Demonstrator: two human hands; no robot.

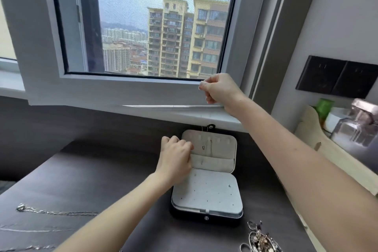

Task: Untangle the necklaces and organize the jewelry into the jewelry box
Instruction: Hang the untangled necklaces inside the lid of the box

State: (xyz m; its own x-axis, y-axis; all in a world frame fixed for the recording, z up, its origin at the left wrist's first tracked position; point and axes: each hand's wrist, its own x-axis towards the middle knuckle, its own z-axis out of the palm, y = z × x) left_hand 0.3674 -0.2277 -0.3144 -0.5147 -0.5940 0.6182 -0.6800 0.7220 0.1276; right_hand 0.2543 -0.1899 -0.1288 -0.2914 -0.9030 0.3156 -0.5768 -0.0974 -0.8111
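Right, the jewelry box (206,192) lies open on the dark desk (102,170). My left hand (176,155) is curled against the left edge of its lid (216,145); I cannot tell if it grips anything. My right hand (219,90) is up by the window frame (131,90), thumb and forefinger pinched, on what I cannot tell. A silver necklace (57,211) lies to the left, and a jewelry tangle (260,239) sits at the near right.

I see bare desk (98,170) left of the jewelry box (204,182); a chain (57,213) lies front-left; tangled jewelry (260,239) crowds front-right
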